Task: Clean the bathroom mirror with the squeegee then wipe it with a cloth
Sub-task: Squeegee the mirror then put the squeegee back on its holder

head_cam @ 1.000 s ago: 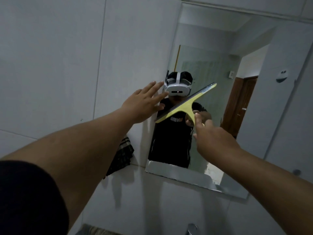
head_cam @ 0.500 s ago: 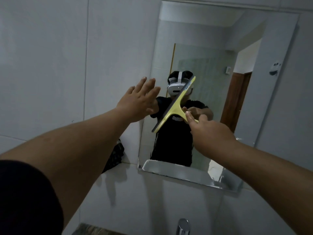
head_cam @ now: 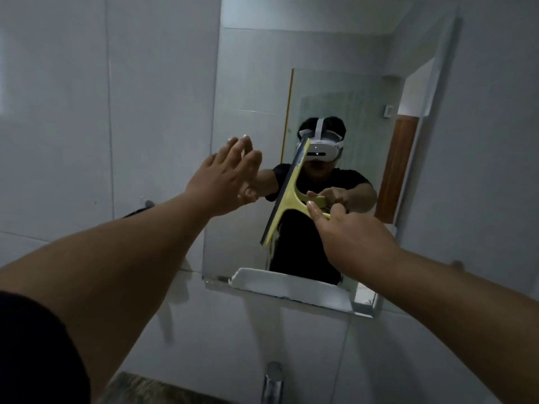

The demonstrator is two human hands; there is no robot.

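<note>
The right hand grips the yellow squeegee, blade on the mirror, mid-frame; the left hand presses flat, fingers spread, likely to steady.

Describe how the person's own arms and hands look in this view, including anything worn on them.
Both forearms are bare, with no watch, bracelet or glove. The left hand and right hand show no rings. A dark short sleeve covers the left upper arm; no sleeve shows on the right arm.
</note>
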